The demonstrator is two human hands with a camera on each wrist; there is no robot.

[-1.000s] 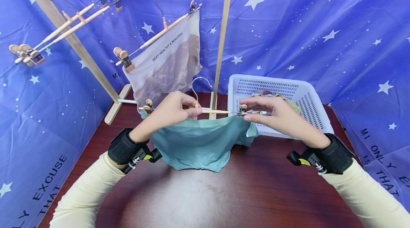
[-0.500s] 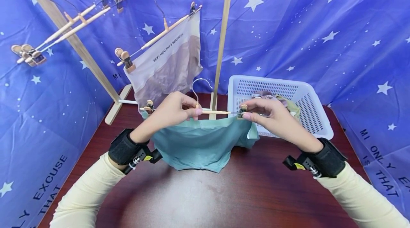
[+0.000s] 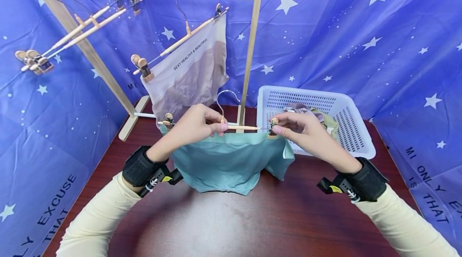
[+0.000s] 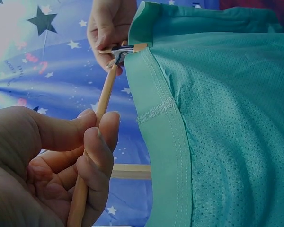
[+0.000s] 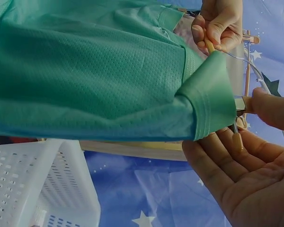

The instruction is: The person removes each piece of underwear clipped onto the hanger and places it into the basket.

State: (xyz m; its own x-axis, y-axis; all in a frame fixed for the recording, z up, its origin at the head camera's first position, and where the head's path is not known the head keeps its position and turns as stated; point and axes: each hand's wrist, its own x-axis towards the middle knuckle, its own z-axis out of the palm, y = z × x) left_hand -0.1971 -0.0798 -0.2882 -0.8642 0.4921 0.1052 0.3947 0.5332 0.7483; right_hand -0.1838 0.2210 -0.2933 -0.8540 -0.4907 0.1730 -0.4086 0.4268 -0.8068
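Teal underpants (image 3: 223, 164) hang by the waistband from a clip hanger (image 3: 243, 128) above the table. My left hand (image 3: 196, 124) pinches the hanger's wooden bar near its middle, just under the metal hook (image 3: 228, 91); the left wrist view shows the thumb and fingers round the bar (image 4: 105, 92). At the other end, my right hand (image 3: 306, 130) pinches the right clip (image 3: 273, 133), whose tip sits on the waistband. In the right wrist view a folded corner of the waistband (image 5: 213, 99) stands beside that clip. The left clip (image 3: 168, 120) stands at the waistband's left end.
Behind my hands stands a wooden rack (image 3: 252, 40) holding a clipped pale garment (image 3: 195, 64) and two bare clip hangers (image 3: 77, 34). A white perforated basket (image 3: 351, 128) with crumpled clothes (image 3: 310, 112) is at the back right. Star-patterned cloth (image 3: 343, 40) surrounds the dark red table (image 3: 288, 217).
My right hand has moved slightly left and its fingers have closed on the right clip, which now sits lower over the waistband. The underpants' right side hangs a little lower. My left hand stays put.
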